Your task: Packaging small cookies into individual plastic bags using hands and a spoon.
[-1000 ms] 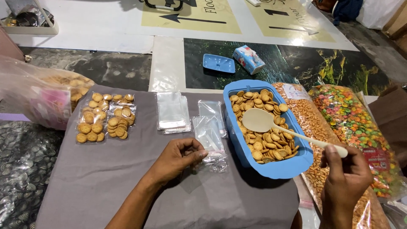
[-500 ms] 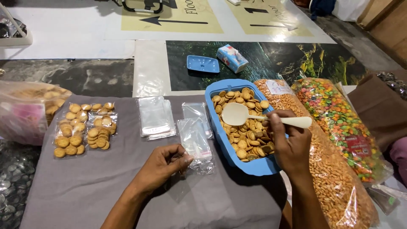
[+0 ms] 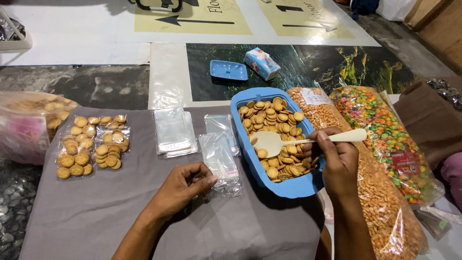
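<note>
My right hand (image 3: 337,161) grips the handle of a cream plastic spoon (image 3: 275,142). The spoon's bowl dips into the small round biscuits inside a blue rectangular tub (image 3: 240,127). My left hand (image 3: 185,185) rests on the grey cloth (image 3: 96,212) and pinches a small clear plastic bag (image 3: 226,185) by its lower edge. More empty clear bags (image 3: 219,149) lie just beyond that hand, beside the tub.
A stack of clear bags (image 3: 174,131) and filled biscuit packets (image 3: 91,144) lie at the left. A large biscuit bag (image 3: 29,120) sits far left. Big bags of orange snacks (image 3: 380,202) and multicoloured snacks (image 3: 385,135) lie right. A blue lid (image 3: 228,70) and small packet (image 3: 262,62) rest beyond.
My right hand has lowered the spoon from above the biscuits into them, tilting its bowl down at the tub's left side. My left hand has stayed on the clear bag.
</note>
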